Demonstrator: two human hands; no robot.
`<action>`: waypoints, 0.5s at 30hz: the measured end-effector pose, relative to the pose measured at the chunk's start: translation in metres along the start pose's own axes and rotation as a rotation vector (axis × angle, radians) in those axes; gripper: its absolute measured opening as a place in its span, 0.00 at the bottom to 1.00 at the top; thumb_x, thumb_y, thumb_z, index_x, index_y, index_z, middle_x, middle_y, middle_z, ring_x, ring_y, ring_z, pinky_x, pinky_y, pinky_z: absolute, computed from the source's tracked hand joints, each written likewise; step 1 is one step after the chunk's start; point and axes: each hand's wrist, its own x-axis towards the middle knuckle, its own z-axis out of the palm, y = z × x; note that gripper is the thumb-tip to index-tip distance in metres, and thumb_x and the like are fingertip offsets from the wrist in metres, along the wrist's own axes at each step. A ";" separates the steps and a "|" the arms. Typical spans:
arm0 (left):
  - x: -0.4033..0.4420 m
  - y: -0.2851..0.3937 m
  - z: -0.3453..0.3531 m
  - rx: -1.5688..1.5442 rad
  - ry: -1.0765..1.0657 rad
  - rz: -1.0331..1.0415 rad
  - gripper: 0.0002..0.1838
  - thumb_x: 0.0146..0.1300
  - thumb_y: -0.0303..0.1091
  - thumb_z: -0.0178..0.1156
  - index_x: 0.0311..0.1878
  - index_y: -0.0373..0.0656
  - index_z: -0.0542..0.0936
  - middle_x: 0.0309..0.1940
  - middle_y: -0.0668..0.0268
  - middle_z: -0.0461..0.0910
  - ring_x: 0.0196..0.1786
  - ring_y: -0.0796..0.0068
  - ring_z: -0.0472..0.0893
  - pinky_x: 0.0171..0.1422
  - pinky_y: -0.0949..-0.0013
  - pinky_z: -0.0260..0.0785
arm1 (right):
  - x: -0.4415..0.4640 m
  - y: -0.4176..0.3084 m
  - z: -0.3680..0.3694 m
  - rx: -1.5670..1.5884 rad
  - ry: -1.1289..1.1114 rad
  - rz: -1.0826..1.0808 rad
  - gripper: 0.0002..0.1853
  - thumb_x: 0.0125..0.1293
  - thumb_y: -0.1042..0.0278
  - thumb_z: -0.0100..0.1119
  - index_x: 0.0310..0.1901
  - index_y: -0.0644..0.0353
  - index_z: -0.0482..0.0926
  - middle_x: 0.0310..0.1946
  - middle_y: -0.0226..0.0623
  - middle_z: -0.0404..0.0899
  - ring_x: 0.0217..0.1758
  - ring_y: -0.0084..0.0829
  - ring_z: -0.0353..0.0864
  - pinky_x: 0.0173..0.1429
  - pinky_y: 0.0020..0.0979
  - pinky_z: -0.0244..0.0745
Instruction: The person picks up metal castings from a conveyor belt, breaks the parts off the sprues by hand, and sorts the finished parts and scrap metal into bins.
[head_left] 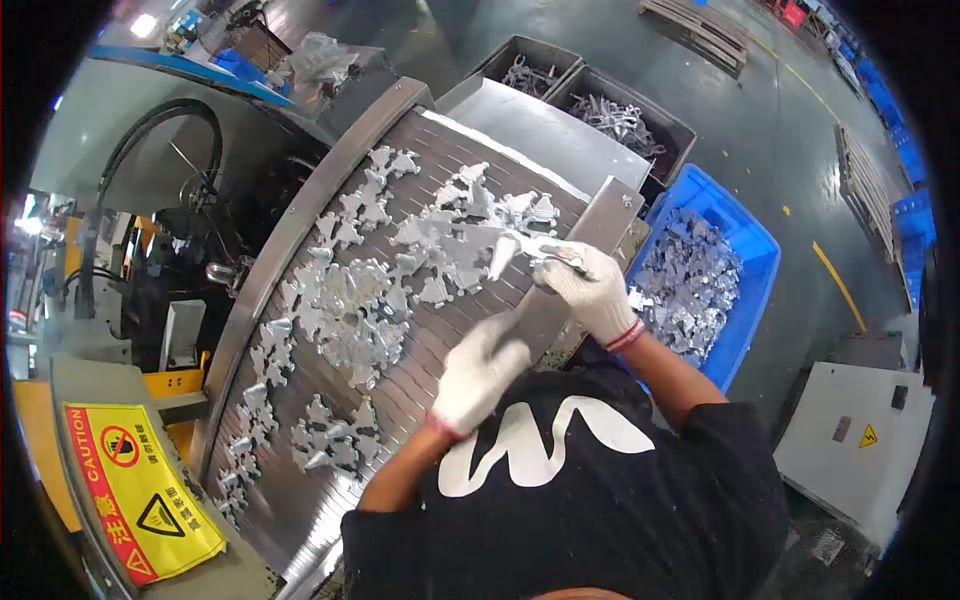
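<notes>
Metal part point(508, 247) first: it's up in the right hand point(588, 288), over the conveyor point(430, 350) near its metal side rail point(585, 235). That grip is closed on the end nearest the palm, fingers wrapped over it, with the shiny prongs poking out the far side toward the pile. The left hand point(480, 372) is just beside, lower down over the conveyor's edge, fingers curled, but it's too blurred to tell if there's anything in it.

As for handling, the part looks like rigid cast metal, so zero give, and probably light enough for one hand, though it likely has some heft for its size. The smooth faces could be slick against the knit gloves, so the thicker end seems the place to hold, not the thin tips. Thin bits would probably bend or snap before the body did, and the edges may be sharp.

Similar loose parts point(350, 310) lie jumbled across the slats, some overlapping, so they might snag on each other. The yellow caution sign point(145, 490) on the machine suggests treating them as possibly hot too.
</notes>
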 end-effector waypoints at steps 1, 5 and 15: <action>-0.004 0.010 -0.015 0.302 0.139 0.203 0.28 0.61 0.37 0.70 0.65 0.44 0.81 0.55 0.50 0.81 0.67 0.44 0.78 0.72 0.44 0.70 | 0.007 -0.006 -0.010 -0.077 -0.109 -0.043 0.16 0.70 0.61 0.69 0.55 0.59 0.90 0.50 0.45 0.92 0.53 0.40 0.92 0.59 0.35 0.84; 0.002 0.028 -0.061 0.851 0.366 0.582 0.34 0.55 0.38 0.76 0.66 0.44 0.79 0.69 0.56 0.73 0.69 0.47 0.75 0.73 0.45 0.70 | 0.020 -0.044 -0.025 -0.129 -0.640 -0.042 0.17 0.69 0.59 0.71 0.54 0.59 0.90 0.49 0.45 0.92 0.51 0.46 0.92 0.57 0.39 0.85; 0.054 -0.028 -0.034 0.974 0.072 0.213 0.12 0.62 0.34 0.61 0.45 0.47 0.89 0.38 0.50 0.88 0.43 0.47 0.89 0.46 0.48 0.82 | 0.002 0.021 0.043 0.690 -0.227 0.612 0.20 0.74 0.63 0.70 0.63 0.61 0.83 0.45 0.34 0.89 0.39 0.27 0.90 0.38 0.30 0.84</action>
